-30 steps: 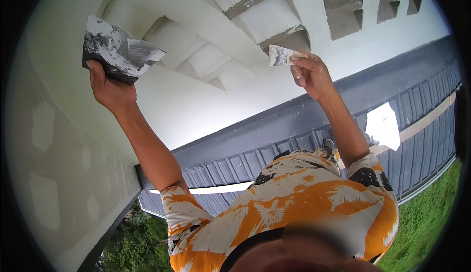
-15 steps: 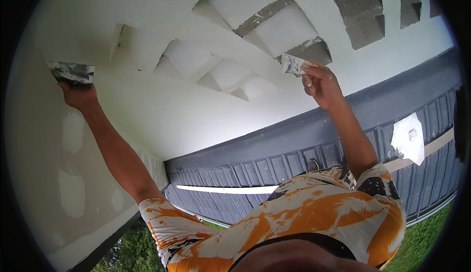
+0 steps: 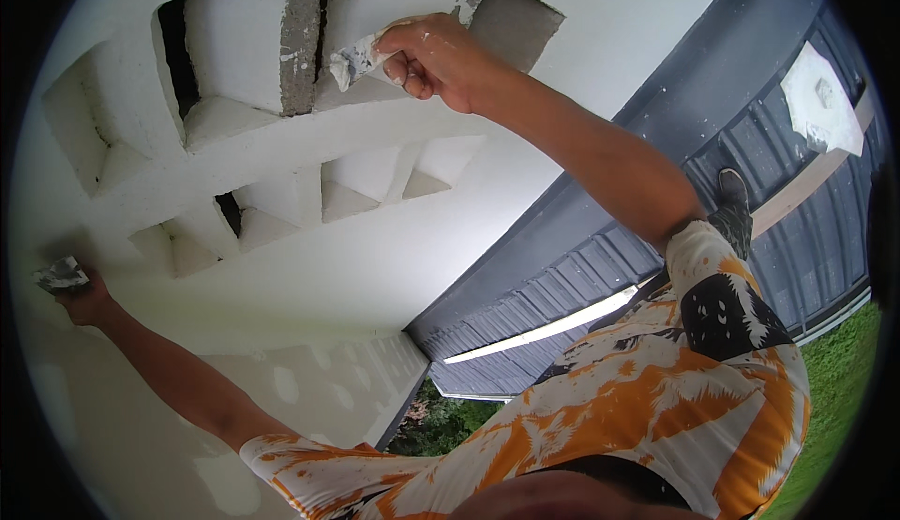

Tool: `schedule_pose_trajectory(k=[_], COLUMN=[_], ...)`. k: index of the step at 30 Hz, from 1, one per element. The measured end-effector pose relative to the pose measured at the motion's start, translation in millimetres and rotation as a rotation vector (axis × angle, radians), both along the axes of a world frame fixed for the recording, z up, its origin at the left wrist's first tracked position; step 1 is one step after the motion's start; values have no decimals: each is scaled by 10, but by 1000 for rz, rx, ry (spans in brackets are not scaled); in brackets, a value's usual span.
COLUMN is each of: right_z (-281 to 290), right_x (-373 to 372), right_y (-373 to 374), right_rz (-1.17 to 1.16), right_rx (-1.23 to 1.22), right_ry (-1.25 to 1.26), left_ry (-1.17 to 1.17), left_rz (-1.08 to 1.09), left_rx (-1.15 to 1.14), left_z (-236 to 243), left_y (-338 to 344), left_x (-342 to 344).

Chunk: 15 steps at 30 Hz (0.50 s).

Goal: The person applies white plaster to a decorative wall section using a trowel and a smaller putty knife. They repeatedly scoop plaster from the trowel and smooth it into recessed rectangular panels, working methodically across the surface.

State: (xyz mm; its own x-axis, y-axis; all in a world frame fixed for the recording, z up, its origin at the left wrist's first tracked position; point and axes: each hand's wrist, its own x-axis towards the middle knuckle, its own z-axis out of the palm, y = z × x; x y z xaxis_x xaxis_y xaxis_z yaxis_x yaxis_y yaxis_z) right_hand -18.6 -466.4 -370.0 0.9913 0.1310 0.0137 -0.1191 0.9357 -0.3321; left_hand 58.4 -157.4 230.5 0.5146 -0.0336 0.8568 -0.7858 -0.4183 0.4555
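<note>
At the far left my left hand (image 3: 86, 300) is closed around a wide putty knife (image 3: 61, 274), whose blade is smeared with grey and white filler. My right hand (image 3: 439, 59) grips a smaller putty knife (image 3: 359, 57) with white filler on its blade and tip. That blade is in front of an upper recess in the white wall (image 3: 394, 119), beside a bare grey strip (image 3: 301, 37) speckled with white. Whether the blade touches the surface, I cannot tell. Knife handles are mostly hidden in my fingers.
Dark ribbed roofing (image 3: 553, 276) slopes below the wall. On it are a white board (image 3: 821, 98) with a lump on top, a wooden plank (image 3: 799, 192) and a long white strip (image 3: 553, 325). A shoe (image 3: 734, 187) stands on the roofing. Grass (image 3: 837, 398) shows beyond its edge.
The view has swung round, bringing the recesses lower and leftward. My right hand has moved up and left across a recess with its knife. My left hand appears farther left and lower, still gripping its knife.
</note>
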Motion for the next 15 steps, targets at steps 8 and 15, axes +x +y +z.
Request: schedule_pose_trajectory(k=[8,15], right_z=[43,183], right_x=[342,357], right_y=[288,301], right_rz=[63,73], right_rx=[150,161], right_ry=[47,45], left_ry=[-36,-71], left_rz=[25,46], left_rx=[57,35], left_z=[-69,-251], left_y=[-129,-340], left_x=[-143,-165])
